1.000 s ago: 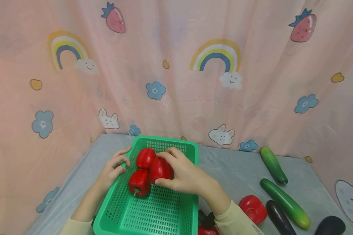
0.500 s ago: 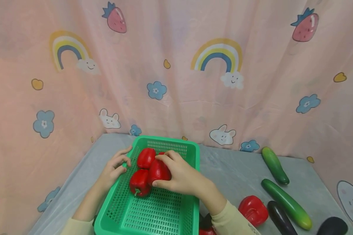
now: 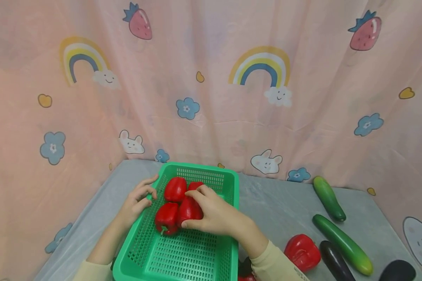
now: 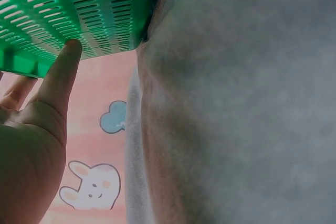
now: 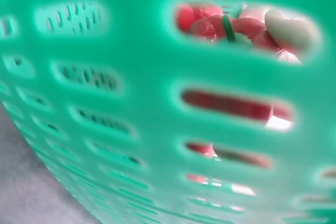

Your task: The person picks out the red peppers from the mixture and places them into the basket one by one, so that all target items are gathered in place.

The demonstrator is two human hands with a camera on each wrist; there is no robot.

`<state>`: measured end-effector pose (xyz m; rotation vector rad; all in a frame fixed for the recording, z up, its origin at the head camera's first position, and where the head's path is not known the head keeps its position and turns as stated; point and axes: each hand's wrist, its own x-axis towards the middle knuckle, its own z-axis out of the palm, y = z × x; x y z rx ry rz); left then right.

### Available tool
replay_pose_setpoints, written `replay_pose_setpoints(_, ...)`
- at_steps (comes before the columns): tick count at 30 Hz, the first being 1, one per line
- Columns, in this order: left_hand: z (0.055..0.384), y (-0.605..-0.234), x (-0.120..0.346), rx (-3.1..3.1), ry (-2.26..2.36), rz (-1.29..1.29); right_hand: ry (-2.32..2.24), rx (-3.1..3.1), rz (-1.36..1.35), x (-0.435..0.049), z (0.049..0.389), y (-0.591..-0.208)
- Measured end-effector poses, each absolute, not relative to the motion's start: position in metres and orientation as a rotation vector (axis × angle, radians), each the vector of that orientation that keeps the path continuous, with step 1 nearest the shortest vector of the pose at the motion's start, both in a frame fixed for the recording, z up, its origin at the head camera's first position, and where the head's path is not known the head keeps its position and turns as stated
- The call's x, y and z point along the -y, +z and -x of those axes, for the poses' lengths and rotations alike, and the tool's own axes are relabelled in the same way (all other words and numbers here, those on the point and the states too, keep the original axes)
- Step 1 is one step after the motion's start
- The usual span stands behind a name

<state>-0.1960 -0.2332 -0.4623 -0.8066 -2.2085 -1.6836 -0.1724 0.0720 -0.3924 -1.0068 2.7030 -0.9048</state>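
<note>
A green plastic basket [image 3: 183, 259] with slotted sides stands on the grey table. My left hand [image 3: 135, 201] holds its left rim, and in the left wrist view the thumb [image 4: 60, 77] lies against the outer wall. Inside the basket my right hand [image 3: 219, 212] grips a red bell pepper [image 3: 189, 210], thumb on the near side and fingers over the far side. Three more red bell peppers sit beside it: one behind left [image 3: 176, 189], one front left [image 3: 167, 218] with its stem facing me, one behind [image 3: 195, 185], partly hidden. Basket wall [image 5: 147, 77] covers most of the right wrist view.
Right of the basket lie another red bell pepper [image 3: 302, 253], two green cucumber-like vegetables [image 3: 328, 198] and a dark eggplant [image 3: 335, 259]. A black rounded thing [image 3: 397, 271] is cut off at the lower right. A pink printed curtain [image 3: 211, 136] hangs behind the table.
My right hand has shifted slightly left and toward me with the pepper, bringing it against the front-left one. The pepper behind has come into view. The left hand stays at the rim.
</note>
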Motion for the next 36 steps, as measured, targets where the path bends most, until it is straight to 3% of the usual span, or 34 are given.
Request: replay_pose_setpoints(36,0.196,-0.464,0.233,2.197,-1.679,0.823,-0.699,-2.674,0.903,-0.068,0.175,-0.408)
